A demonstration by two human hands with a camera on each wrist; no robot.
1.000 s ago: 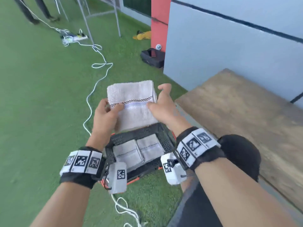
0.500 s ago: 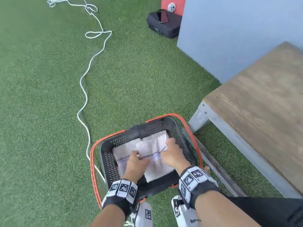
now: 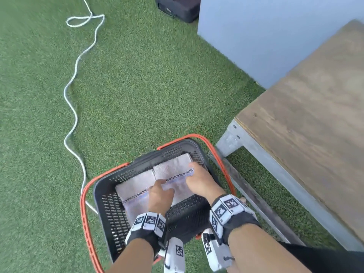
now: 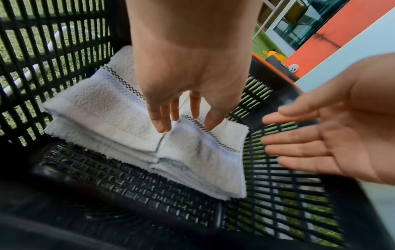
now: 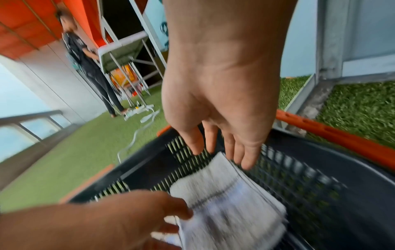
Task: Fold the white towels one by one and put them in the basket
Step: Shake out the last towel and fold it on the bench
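A black mesh basket with orange handles stands on green turf. Inside it lie two piles of folded white towels. The top towel of the right pile shows its checkered stripe. My left hand reaches down with straight fingers, and its fingertips touch this towel at the stripe. My right hand hovers flat and open just beside the towel's right edge, near the basket wall, holding nothing. The left pile lies untouched.
A wooden-topped table on a grey metal frame stands right of the basket, its leg close to the orange handle. A white cable snakes over the turf on the left. A black bag and a grey wall panel stand behind. A person stands far off.
Both hands lowered the folded towel from above the basket onto the right pile and let go of it. The right hand has drawn off to the towel's side.
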